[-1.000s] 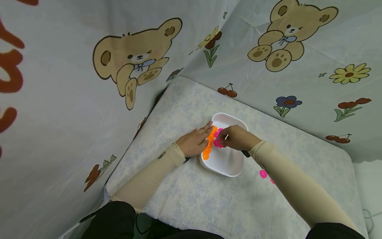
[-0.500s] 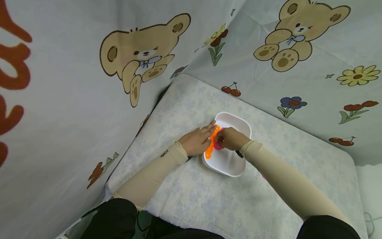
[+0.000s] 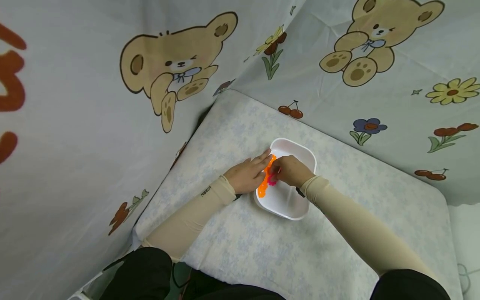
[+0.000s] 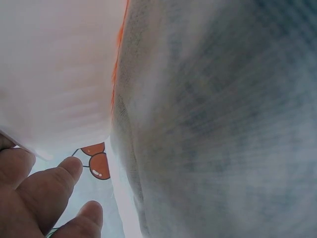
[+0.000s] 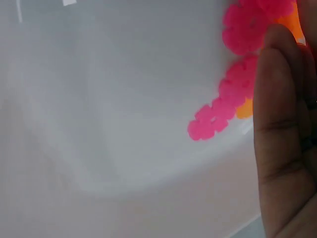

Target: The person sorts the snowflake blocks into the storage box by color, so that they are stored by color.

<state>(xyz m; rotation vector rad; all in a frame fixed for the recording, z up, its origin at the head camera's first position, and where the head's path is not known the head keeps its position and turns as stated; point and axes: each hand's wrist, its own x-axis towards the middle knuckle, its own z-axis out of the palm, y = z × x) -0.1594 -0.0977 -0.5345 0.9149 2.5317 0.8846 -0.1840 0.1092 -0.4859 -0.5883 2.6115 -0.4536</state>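
Observation:
A white tray (image 3: pixel 286 204) stands on the table, with a row of orange flower-shaped pieces (image 3: pixel 262 189) along its left side. Beside that row lie pink flower-shaped pieces (image 3: pixel 271 180), seen closer as a pink line (image 5: pixel 237 82) in the right wrist view. My left hand (image 3: pixel 246 175) rests at the tray's left rim, fingers stretched out. Its fingers (image 4: pixel 47 186) also show low in the left wrist view. Inside the tray my right hand (image 3: pixel 293 171) has curled fingers at the pink pieces and appears to pinch one; the fingertips are partly hidden.
A pale patterned cloth covers the table (image 3: pixel 225 241). Curtains printed with bears and flowers rise along the left and far edges. Part of the table on the right is hidden under my right sleeve (image 3: pixel 356 221).
My right hand has moved slightly left toward the orange row, covering more of the pink pieces. The loose pink pieces on the table are now hidden behind my right arm. My left hand stays put.

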